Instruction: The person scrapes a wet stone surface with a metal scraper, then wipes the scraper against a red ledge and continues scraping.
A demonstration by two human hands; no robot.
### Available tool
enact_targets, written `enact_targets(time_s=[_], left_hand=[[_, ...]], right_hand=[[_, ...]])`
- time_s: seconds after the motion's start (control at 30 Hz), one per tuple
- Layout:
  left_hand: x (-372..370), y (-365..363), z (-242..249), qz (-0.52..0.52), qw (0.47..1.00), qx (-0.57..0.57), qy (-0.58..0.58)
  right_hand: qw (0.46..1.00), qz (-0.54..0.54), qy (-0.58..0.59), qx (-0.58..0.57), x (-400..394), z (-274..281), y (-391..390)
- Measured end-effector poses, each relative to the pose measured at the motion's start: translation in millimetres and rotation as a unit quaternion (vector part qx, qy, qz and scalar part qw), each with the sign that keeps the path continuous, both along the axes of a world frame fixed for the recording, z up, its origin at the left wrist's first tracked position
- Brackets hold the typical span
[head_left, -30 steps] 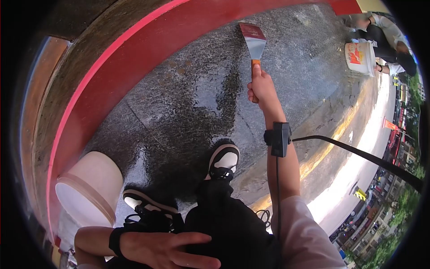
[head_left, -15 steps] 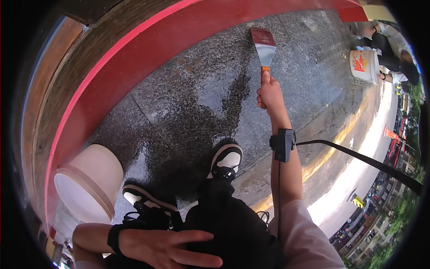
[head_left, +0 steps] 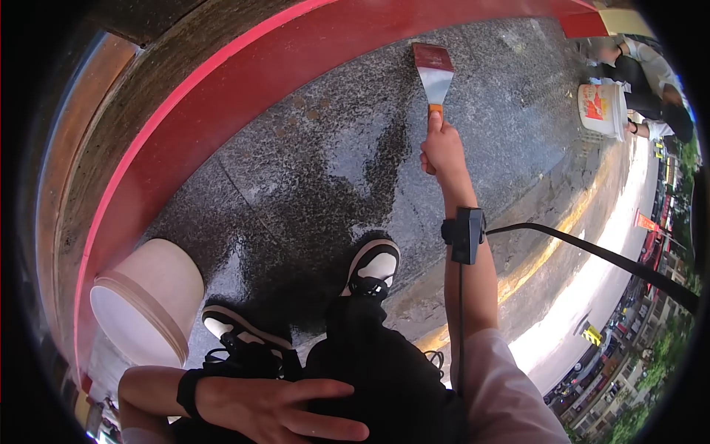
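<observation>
Stretched out ahead, my right hand [head_left: 444, 150] is wrapped round the wooden handle of a wide scraper [head_left: 435, 81]. The scraper's metal blade, reddish toward its far edge, lies over the wet dark stone floor [head_left: 296, 185]. My left hand [head_left: 277, 409] rests across my black trousers with its fingers spread and nothing in it. A black device with a cable is strapped on my right forearm, and a black band circles my left wrist.
A white bucket [head_left: 148, 296] stands at left by the red wall base [head_left: 166, 140]. At the upper right a person [head_left: 651, 81] crouches with another white bucket [head_left: 603, 109]. A black strap [head_left: 592, 255] extends from my forearm device. Beyond a yellow line lies the street.
My right hand and the scraper have shifted slightly toward the far edge and a little left. My left hand stays put.
</observation>
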State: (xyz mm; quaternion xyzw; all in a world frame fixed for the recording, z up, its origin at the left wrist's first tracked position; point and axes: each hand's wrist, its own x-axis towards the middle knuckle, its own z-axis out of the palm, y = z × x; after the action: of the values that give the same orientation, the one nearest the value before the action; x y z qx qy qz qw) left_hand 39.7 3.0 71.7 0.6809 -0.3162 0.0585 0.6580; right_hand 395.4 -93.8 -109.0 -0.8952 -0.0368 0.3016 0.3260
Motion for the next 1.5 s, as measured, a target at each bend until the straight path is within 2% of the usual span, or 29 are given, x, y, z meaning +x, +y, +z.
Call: enact_targets(time_s=[0.07, 0.1, 0.13, 0.27, 0.3, 0.33, 0.37, 0.43, 0.47, 0.53, 0.57, 0.6, 0.63, 0.77, 0.8, 0.83, 0.87, 0.93, 1.03, 1.17, 1.2, 1.23, 1.37, 1.5], left_hand=[[0.1, 3.7, 3.1, -0.003, 1.000, 0.008, -0.014], [1.8, 10.1, 10.5, -0.134, 0.966, -0.144, 0.167], [2.1, 14.3, 14.3, -0.255, 0.860, -0.285, 0.337], [-8.0, 12.1, 10.2, -0.239, 0.866, -0.272, 0.344], [-8.1, 8.6, 6.2, -0.158, 0.952, -0.146, 0.215], [-6.9, 6.0, 3.9, -0.071, 0.995, -0.014, 0.075], [-2.4, 5.0, 4.1, -0.071, 0.995, -0.015, 0.072], [6.8, 6.0, 6.0, 0.022, 1.000, 0.000, -0.003], [8.0, 8.3, 3.8, 0.022, 1.000, 0.000, -0.003], [7.4, 12.8, -1.2, 0.018, 0.979, 0.151, -0.136], [3.7, 14.7, 2.2, 0.020, 0.979, 0.150, -0.135], [-1.0, 16.9, 8.9, -0.148, 0.975, -0.075, 0.144], [-3.7, 17.6, 12.8, -0.294, 0.819, -0.288, 0.400], [-1.4, 14.2, 9.0, -0.295, 0.824, -0.268, 0.402], [2.8, 12.3, 1.1, -0.158, 0.975, -0.066, 0.143], [5.9, 10.3, -3.4, 0.004, 0.980, 0.143, -0.138], [7.0, 8.9, -1.6, 0.004, 0.980, 0.142, -0.140], [7.5, 6.7, 4.7, -0.031, 0.999, 0.037, -0.014], [7.7, 1.4, 5.8, 0.013, 1.000, -0.015, -0.009], [-1.0, 5.9, 7.9, 0.000, 1.000, -0.005, 0.007], [-6.0, 10.3, 12.0, -0.128, 0.964, -0.141, 0.185], [-8.5, 12.3, 14.1, -0.245, 0.863, -0.270, 0.349], [-8.5, 12.2, 14.4, -0.234, 0.873, -0.258, 0.341], [-8.4, 12.5, 14.5, -0.249, 0.860, -0.279, 0.348]], right_hand=[[1.000, -0.009, -0.010, -0.011, -3.5, 3.1, 2.7], [1.000, -0.009, -0.010, -0.010, -4.6, 5.3, 1.3], [1.000, -0.013, 0.003, -0.004, -6.7, 7.9, -1.8], [0.999, -0.014, 0.030, -0.009, -4.7, 7.3, -4.1], [0.999, -0.014, 0.030, -0.010, -3.0, 5.7, -0.6], [1.000, -0.016, 0.023, 0.006, 0.3, 3.2, 5.5], [0.999, -0.019, 0.016, 0.023, 2.4, 2.1, 9.1], [1.000, -0.012, 0.007, 0.019, -1.2, 0.8, 9.2], [1.000, -0.004, -0.001, 0.017, -2.4, -0.3, 9.6], [1.000, -0.012, 0.009, 0.010, -7.8, 1.5, 2.7], [1.000, -0.019, 0.018, 0.002, -9.7, 2.4, -0.5], [1.000, -0.018, 0.019, 0.001, -8.9, 2.7, -0.8], [1.000, -0.006, 0.016, -0.004, -8.0, 3.7, -1.3], [1.000, -0.013, 0.028, -0.002, -5.4, 5.3, -2.1], [1.000, -0.014, 0.026, -0.003, -5.2, 2.4, -3.0], [1.000, -0.007, 0.023, 0.005, -6.2, -1.3, -3.7], [1.000, 0.000, 0.019, 0.014, -6.5, -3.6, -4.5], [0.999, -0.009, 0.028, 0.020, -6.0, -2.5, -2.6], [0.998, -0.018, 0.041, 0.035, 0.8, 2.0, 10.4], [0.998, -0.020, 0.040, 0.034, -3.3, 3.8, 9.3], [0.998, -0.016, 0.043, 0.036, -7.1, 3.0, 4.8], [0.998, -0.024, 0.047, 0.029, -10.5, 0.9, -2.8], [0.999, -0.016, 0.045, 0.021, -8.6, -6.8, -7.0], [0.997, -0.031, 0.042, 0.052, -6.0, -6.9, 4.9]])
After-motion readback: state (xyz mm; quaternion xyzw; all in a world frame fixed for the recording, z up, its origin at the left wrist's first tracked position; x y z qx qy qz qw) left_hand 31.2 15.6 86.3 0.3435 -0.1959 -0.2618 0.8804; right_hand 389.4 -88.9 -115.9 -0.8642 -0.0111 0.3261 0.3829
